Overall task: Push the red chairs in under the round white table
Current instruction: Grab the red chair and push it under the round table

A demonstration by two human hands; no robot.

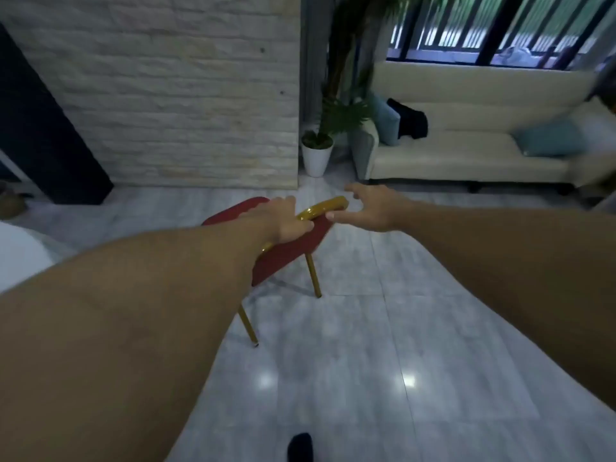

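At the left edge a pale curved surface [16,251] shows, blurred. The red chair [286,251] stands on grey floor tiles [366,345] mid-frame, padded back rimmed by a gold rail [321,208], gold legs splayed. The left hand [286,218] clamps the backrest top; the right hand [370,208] hovers beside the rail, fingers spread apart

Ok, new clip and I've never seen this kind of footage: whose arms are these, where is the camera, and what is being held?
There is no machine: a person wears a wide-angle camera on the head, looking down along both bare arms. The left hand grips the gold top rail of a red chair standing on the grey tiled floor. The right hand is open, close to the rail's end, holding nothing. A white surface, perhaps the table, shows at the left edge. Behind are a white sofa and a potted plant.
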